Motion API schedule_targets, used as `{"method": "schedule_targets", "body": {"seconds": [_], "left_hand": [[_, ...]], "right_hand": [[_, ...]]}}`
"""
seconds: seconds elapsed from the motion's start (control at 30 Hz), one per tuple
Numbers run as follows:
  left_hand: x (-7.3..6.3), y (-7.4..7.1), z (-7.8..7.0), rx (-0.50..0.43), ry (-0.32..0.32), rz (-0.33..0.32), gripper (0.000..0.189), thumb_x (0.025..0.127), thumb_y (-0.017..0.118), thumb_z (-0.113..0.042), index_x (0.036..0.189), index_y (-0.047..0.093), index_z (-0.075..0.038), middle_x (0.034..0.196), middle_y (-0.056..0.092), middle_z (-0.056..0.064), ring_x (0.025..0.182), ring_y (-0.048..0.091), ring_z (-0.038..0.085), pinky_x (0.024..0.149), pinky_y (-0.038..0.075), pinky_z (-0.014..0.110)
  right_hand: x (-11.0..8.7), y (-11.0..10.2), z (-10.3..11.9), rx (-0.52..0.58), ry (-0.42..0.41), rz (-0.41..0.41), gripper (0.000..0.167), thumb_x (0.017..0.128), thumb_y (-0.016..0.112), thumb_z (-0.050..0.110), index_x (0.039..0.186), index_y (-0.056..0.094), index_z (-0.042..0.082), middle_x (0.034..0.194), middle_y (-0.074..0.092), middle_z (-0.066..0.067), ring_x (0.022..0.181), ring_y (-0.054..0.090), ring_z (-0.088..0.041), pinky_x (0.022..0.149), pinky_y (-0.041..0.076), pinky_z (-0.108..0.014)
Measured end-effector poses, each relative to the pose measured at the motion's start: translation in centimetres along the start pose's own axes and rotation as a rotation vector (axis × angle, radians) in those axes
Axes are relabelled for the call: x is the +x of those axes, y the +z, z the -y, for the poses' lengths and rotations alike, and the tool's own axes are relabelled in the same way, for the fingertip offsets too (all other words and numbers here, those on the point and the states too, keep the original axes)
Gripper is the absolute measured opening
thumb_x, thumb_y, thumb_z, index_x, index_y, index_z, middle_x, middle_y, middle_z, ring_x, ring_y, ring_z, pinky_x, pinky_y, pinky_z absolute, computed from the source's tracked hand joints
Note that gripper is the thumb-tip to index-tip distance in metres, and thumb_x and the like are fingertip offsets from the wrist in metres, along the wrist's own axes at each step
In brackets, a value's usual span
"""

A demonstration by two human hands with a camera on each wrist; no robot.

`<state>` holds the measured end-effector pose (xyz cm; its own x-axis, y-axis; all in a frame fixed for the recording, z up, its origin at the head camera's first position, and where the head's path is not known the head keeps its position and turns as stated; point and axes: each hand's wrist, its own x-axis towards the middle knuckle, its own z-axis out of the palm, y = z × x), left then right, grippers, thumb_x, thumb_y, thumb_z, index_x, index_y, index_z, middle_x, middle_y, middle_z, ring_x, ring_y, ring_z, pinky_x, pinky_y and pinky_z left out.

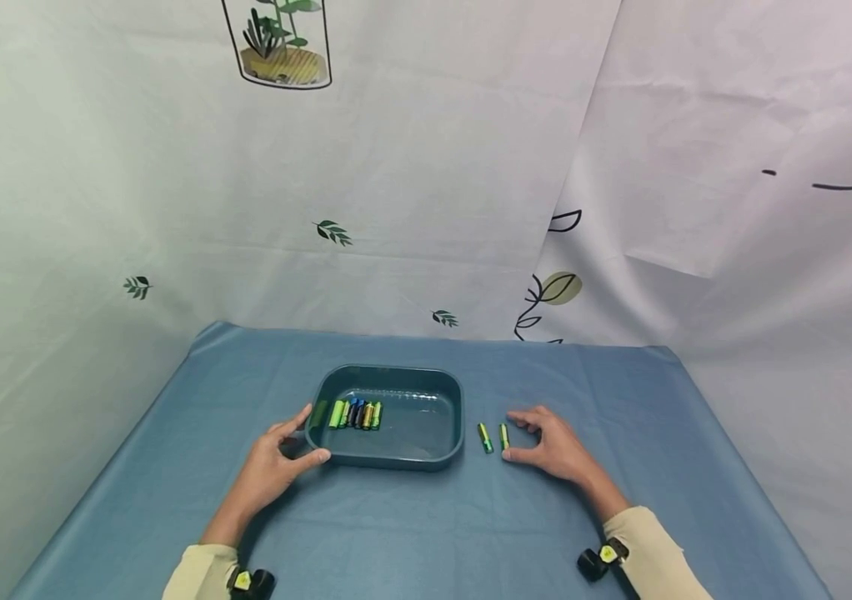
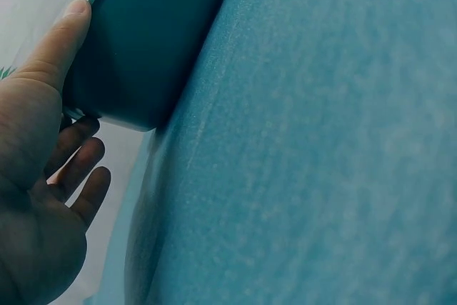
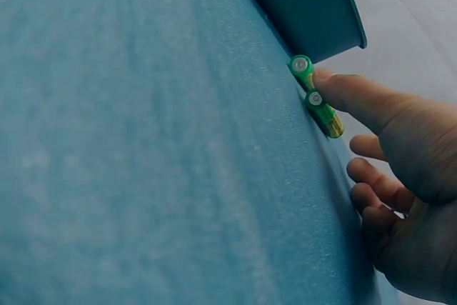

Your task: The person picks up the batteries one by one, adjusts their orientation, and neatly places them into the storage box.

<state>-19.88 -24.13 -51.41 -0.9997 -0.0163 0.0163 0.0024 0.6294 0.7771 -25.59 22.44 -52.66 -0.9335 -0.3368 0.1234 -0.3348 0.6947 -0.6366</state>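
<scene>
A dark teal rectangular tray (image 1: pixel 418 458) sits on the cloth, with several batteries (image 1: pixel 354 414) lying side by side in its left half. My left hand (image 1: pixel 272 462) holds the tray's near left corner, thumb on the front wall and fingers round the left side. Right of the tray, two green and yellow batteries lie apart: a left battery (image 1: pixel 485 437) and a right battery (image 1: pixel 504 437). My right hand (image 1: pixel 549 446) is spread beside the right battery, thumb at its near end and fingers past its far end. In the right wrist view, the thumb (image 3: pixel 357 98) is close against the batteries.
A blue cloth (image 1: pixel 426 525) covers the table. Pale curtains (image 1: pixel 426 167) with leaf and plant prints hang behind and at both sides. Each wrist wears a small dark camera, a left camera (image 1: pixel 252 583) and a right camera (image 1: pixel 600 560).
</scene>
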Motion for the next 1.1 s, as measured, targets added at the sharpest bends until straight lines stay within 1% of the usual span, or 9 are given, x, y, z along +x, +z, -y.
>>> {"method": "schedule_targets", "body": {"seconds": [0.27, 0.4, 0.5, 0.63, 0.77, 0.9, 1.1], "left_hand": [[0.02, 0.14, 0.02, -0.002, 0.011, -0.013, 0.091, 0.085, 0.083, -0.045, 0.16, 0.039, -0.017, 0.152, 0.045, 0.027, 0.128, 0.052, 0.045, 0.093, 0.049, 0.06], [0.0, 0.17, 0.16, 0.003, 0.023, -0.024, 0.091, 0.085, 0.083, -0.044, 0.16, 0.039, -0.017, 0.151, 0.046, 0.028, 0.127, 0.053, 0.046, 0.093, 0.05, 0.061], [0.02, 0.11, 0.26, 0.003, 0.022, -0.017, 0.091, 0.085, 0.083, -0.045, 0.16, 0.038, -0.017, 0.152, 0.045, 0.027, 0.128, 0.052, 0.046, 0.093, 0.049, 0.061], [0.02, 0.04, 0.31, -0.003, 0.012, -0.003, 0.092, 0.086, 0.082, -0.047, 0.161, 0.037, -0.018, 0.155, 0.043, 0.026, 0.129, 0.051, 0.045, 0.095, 0.049, 0.061], [-0.03, 0.04, 0.3, -0.008, 0.008, -0.003, 0.092, 0.086, 0.082, -0.047, 0.161, 0.037, -0.018, 0.155, 0.043, 0.026, 0.13, 0.051, 0.045, 0.095, 0.049, 0.061], [-0.03, 0.04, 0.28, -0.009, 0.001, -0.002, 0.092, 0.085, 0.082, -0.047, 0.161, 0.037, -0.019, 0.155, 0.042, 0.025, 0.13, 0.05, 0.045, 0.096, 0.048, 0.061], [0.04, 0.04, 0.26, 0.004, -0.001, 0.001, 0.092, 0.086, 0.082, -0.047, 0.161, 0.037, -0.018, 0.153, 0.044, 0.026, 0.13, 0.05, 0.045, 0.095, 0.048, 0.061]], "right_hand": [[0.0, 0.32, -0.23, -0.018, -0.024, -0.011, 0.053, 0.08, 0.089, 0.035, 0.125, 0.074, 0.012, 0.109, 0.065, 0.0, 0.098, 0.06, -0.017, 0.084, 0.051, -0.043], [0.07, 0.41, -0.17, -0.02, -0.015, -0.003, 0.05, 0.08, 0.089, 0.035, 0.123, 0.075, 0.014, 0.107, 0.065, 0.002, 0.098, 0.059, -0.015, 0.085, 0.05, -0.042], [0.09, 0.49, -0.14, -0.019, -0.011, -0.009, 0.049, 0.08, 0.089, 0.035, 0.123, 0.075, 0.013, 0.106, 0.065, 0.003, 0.097, 0.058, -0.015, 0.084, 0.049, -0.041], [0.05, 0.66, -0.12, 0.0, -0.005, -0.039, 0.049, 0.08, 0.09, 0.033, 0.122, 0.075, 0.013, 0.103, 0.066, 0.005, 0.097, 0.059, -0.015, 0.084, 0.05, -0.041], [0.0, 0.76, -0.16, 0.021, 0.003, -0.077, 0.048, 0.08, 0.09, 0.035, 0.121, 0.076, 0.014, 0.101, 0.068, 0.007, 0.095, 0.061, -0.014, 0.083, 0.051, -0.04], [-0.01, 0.66, -0.09, 0.039, 0.017, -0.103, 0.047, 0.079, 0.09, 0.037, 0.119, 0.077, 0.015, 0.102, 0.069, 0.006, 0.094, 0.061, -0.014, 0.082, 0.052, -0.039], [0.31, 0.02, 0.5, 0.067, 0.018, -0.135, 0.044, 0.079, 0.09, 0.033, 0.118, 0.077, 0.016, 0.103, 0.071, 0.002, 0.092, 0.063, -0.015, 0.08, 0.052, -0.038]]}}
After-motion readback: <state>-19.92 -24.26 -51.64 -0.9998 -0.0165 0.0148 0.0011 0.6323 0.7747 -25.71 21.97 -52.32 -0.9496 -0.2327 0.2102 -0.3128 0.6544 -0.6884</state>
